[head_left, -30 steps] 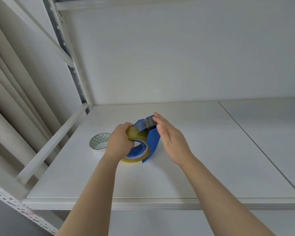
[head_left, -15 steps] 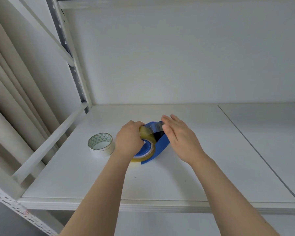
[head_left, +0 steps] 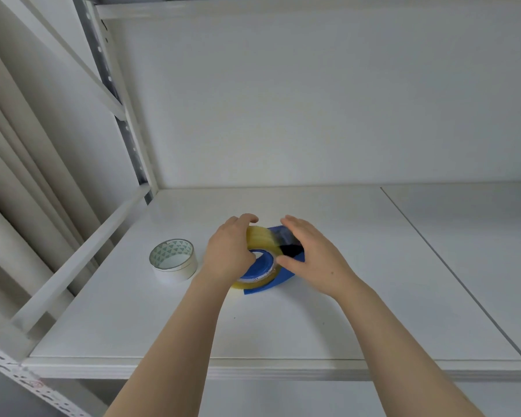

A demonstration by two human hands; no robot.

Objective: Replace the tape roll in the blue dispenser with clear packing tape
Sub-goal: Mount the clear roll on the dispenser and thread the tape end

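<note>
The blue dispenser lies on its side on the white shelf, near the middle. A yellowish clear tape roll sits around its blue hub. My left hand grips the roll's left side, fingers curled over its top. My right hand rests on the dispenser's right side, thumb against the roll and fingers over the dark cutter end. The dispenser's handle is hidden under that hand.
A white tape roll with a green triangle-patterned core stands on the shelf left of my left hand. A metal upright and a slanted rail bound the left side. A seam splits the shelf on the right.
The dispenser with the clear roll has been lowered from a tilted, raised pose to lie flat on the shelf. Both hands have stayed on it.
</note>
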